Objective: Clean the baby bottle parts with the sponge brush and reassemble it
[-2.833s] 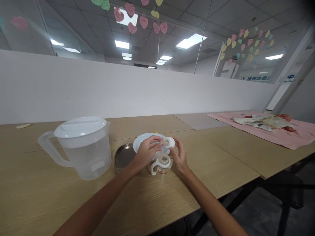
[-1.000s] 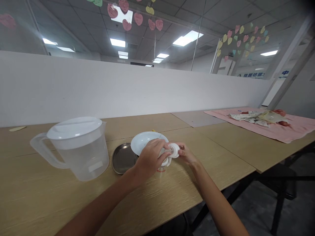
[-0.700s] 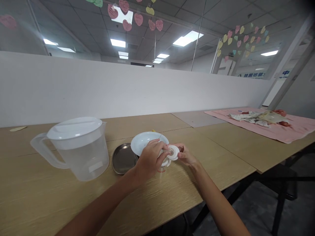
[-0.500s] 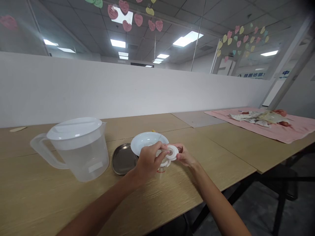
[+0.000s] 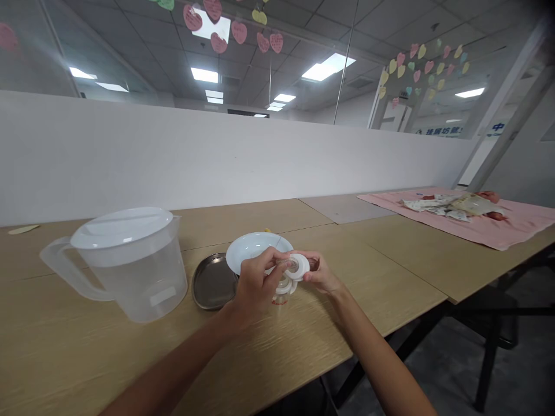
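Note:
A white ring-shaped piece [image 5: 300, 267] is held between my two hands near the middle of the table. My right hand [image 5: 321, 274] is closed on its right rim. The fingers of my left hand [image 5: 258, 278] are pinched together at its left side; what they grip is too small to make out. Below the ring stands a clear container [image 5: 281, 293] with red marks and a white rim, partly hidden by my left hand. Just behind my hands is a pale blue bowl [image 5: 249, 245], with a thin rod leaning out of it.
A lidded clear pitcher [image 5: 139, 283] stands at the left, beside a metal tray [image 5: 210, 283]. A flat wooden piece [image 5: 23, 229] lies far left. On a pink cloth [image 5: 515, 228] at the right rests a clothed doll [image 5: 459, 205]. A white wall [image 5: 217, 162] runs behind the table.
The view has shifted slightly, so the objects appear a little further left. Both hands stay together at the white ring, which is tilted slightly differently.

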`<state>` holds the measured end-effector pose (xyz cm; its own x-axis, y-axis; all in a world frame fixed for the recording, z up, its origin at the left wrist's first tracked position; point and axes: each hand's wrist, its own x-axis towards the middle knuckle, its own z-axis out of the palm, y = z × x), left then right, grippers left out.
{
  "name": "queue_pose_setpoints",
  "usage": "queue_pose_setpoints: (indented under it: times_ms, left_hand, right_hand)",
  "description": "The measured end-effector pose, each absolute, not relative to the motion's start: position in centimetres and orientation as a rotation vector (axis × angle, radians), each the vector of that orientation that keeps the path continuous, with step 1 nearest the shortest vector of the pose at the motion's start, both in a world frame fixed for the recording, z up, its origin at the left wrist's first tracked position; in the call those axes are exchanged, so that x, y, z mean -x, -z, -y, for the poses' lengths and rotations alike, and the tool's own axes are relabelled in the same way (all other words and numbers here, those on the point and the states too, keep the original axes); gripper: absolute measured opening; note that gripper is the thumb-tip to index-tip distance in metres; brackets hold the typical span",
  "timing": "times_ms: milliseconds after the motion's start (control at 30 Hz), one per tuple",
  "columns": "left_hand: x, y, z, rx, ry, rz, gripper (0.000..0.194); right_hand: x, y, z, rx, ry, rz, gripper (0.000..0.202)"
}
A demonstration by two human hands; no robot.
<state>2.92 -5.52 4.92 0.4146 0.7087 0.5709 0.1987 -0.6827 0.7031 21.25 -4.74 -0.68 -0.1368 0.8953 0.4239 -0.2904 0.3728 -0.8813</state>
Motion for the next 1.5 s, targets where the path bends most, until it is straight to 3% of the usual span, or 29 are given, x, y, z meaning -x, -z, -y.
queue_pose_setpoints:
  times_ms: [533, 733, 933, 1067, 1233, 1367, 1500]
  left_hand:
    - [-3.6, -4.9, 6.1, -1.670, -1.179, -0.734, 0.018]
    - [-2.4, -7.0, 3.1, -1.201, -1.512, -0.670, 0.025]
    - [0.1, -9.3, 1.6, -1.781, -1.594, -0.945, 0.033]
    - [0.2, -7.2, 0.4, -2.562, -1.213, -1.330, 0.018]
    - [0.0, -3.9, -1.5, -2.918, -0.547, -1.349, 0.029]
    - [0.3, -4.5, -1.4, -2.769, -0.534, -1.336, 0.037]
    - [0.5, -7.3, 1.1, -2.558, -0.540, -0.842, 0.036]
  right_hand:
    - [-21.2, 1.4, 4.3, 0.660, -1.047, 1.255, 0.057]
    - [-22.0, 2.2, 4.6, 0.550, -1.053, 1.233, 0.063]
    - [-23.0, 1.5, 3.5, 0.619, -0.909, 0.960, 0.044]
    - [-22.1, 2.4, 2.0, 0.870, -0.762, 0.958, 0.037]
    - [-21.4, 4.4, 0.6, 1.173, -0.492, 1.136, 0.036]
    - [-21.5, 5.1, 0.3, 1.429, -0.334, 1.247, 0.043]
    - [-21.4, 5.1, 0.7, 1.541, -0.212, 1.456, 0.046]
